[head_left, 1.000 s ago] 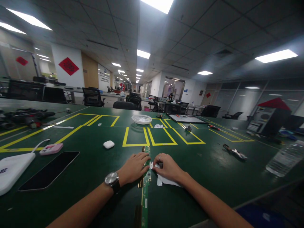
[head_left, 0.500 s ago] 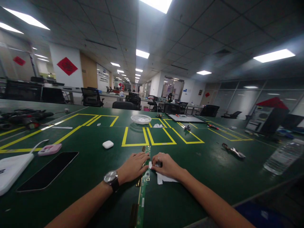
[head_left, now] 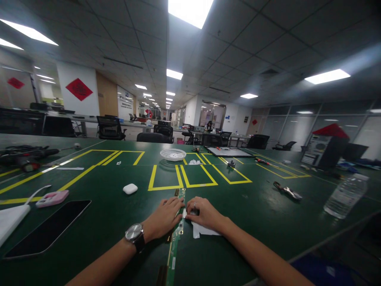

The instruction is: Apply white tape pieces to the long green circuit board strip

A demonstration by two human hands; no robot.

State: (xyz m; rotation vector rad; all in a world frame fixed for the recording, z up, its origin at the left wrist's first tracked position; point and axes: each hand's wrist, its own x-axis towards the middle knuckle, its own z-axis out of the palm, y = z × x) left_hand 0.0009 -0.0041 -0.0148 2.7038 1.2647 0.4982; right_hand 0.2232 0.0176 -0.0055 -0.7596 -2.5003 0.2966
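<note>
A long, narrow green circuit board (head_left: pixel 173 254) lies on the table and runs away from me, with brown flex strips along its left side. My left hand (head_left: pixel 165 216), wearing a watch (head_left: pixel 134 233), rests flat across the board, fingers stretched out and pressing on it. On the board's right edge, my right hand (head_left: pixel 204 213) pinches a small white piece (head_left: pixel 185 213), perhaps folded tissue, between thumb and fingers; it touches the board. Under the right wrist is a white sheet (head_left: pixel 197 230), partly hidden by the hand.
To the left are a phone (head_left: pixel 49 228), a pink case (head_left: pixel 52 198) and a white earbud case (head_left: pixel 130 188). Ahead stands a white basket (head_left: pixel 173 155) near yellow tape outlines. A water bottle (head_left: pixel 345 195) and a metal tool (head_left: pixel 287 191) lie to the right.
The view has tilted up and turned slightly right, so everything sits lower and further left. Both hands keep nearly the same place on the board.
</note>
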